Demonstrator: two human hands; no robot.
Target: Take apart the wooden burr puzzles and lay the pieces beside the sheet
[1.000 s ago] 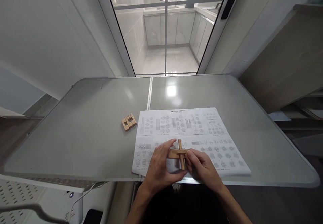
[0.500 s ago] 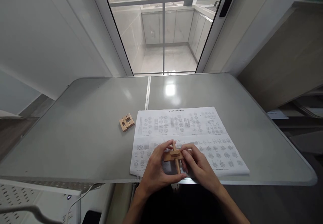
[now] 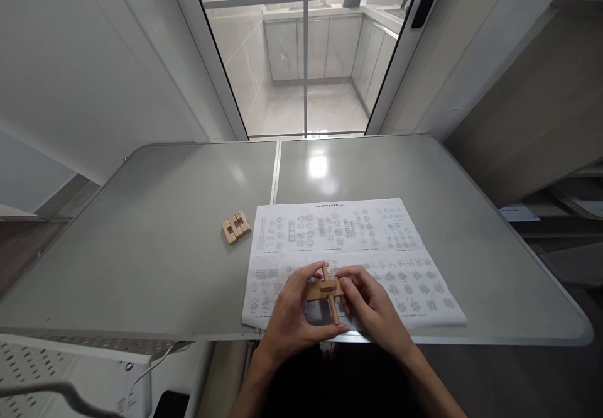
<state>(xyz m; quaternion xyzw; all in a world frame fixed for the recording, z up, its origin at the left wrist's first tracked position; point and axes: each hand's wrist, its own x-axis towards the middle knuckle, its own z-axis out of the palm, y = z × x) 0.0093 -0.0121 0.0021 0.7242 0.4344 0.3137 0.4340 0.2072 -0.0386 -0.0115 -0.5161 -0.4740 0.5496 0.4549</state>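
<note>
Both hands hold a small wooden cross-shaped puzzle made of crossed sticks, just above the near part of a printed instruction sheet. My left hand curls its fingers and thumb round the left end of the crosspiece. My right hand pinches the right end. A second group of notched wooden pieces lies on the table to the left of the sheet, apart from both hands.
The grey folding table has a seam down its middle and rounded corners. A glass door stands behind it, a wooden cabinet to the right. A white perforated unit with a cable sits below the table's left front edge.
The hands and the wooden cross shifted slightly left and nearer together. My right fingers closed further over the crosspiece's right end. The loose pieces stayed put.
</note>
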